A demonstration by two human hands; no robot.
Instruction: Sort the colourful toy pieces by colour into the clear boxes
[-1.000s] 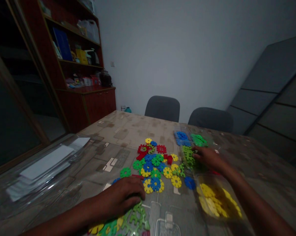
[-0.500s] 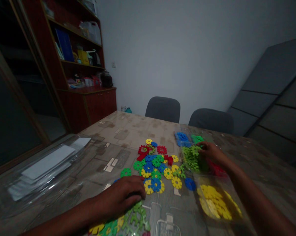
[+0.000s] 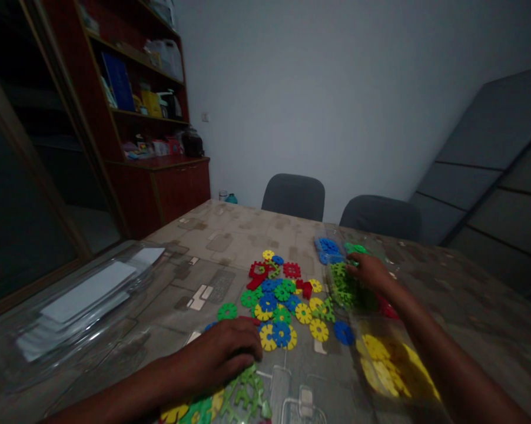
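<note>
My left hand (image 3: 232, 350) lies palm down on the table, fingers loosely bent, thumb apart; its fingertips are partly hidden. Just below it are light green openwork pieces (image 3: 245, 397) and a few yellow and green notched discs. My right hand (image 3: 369, 272) reaches over the light green compartment (image 3: 342, 285) of a clear plastic box. Its fingers are pinched together at a light green plastic connector piece (image 3: 355, 265), mostly covered by the hand. Between the hands is a loose pile of blue, green, yellow and red pieces (image 3: 281, 291), most of them notched discs.
The box's other compartments hold blue pieces (image 3: 328, 247), green pieces (image 3: 356, 248), red pieces (image 3: 388, 307) and yellow pieces (image 3: 387, 368). Clear plastic packaging with white sheets (image 3: 86, 288) lies on the left. Two grey chairs (image 3: 294, 194) stand behind the table.
My right hand has shifted slightly left and lower over the light green compartment. The connector piece that showed in its fingers is now mostly hidden. My left hand has stayed in place.
</note>
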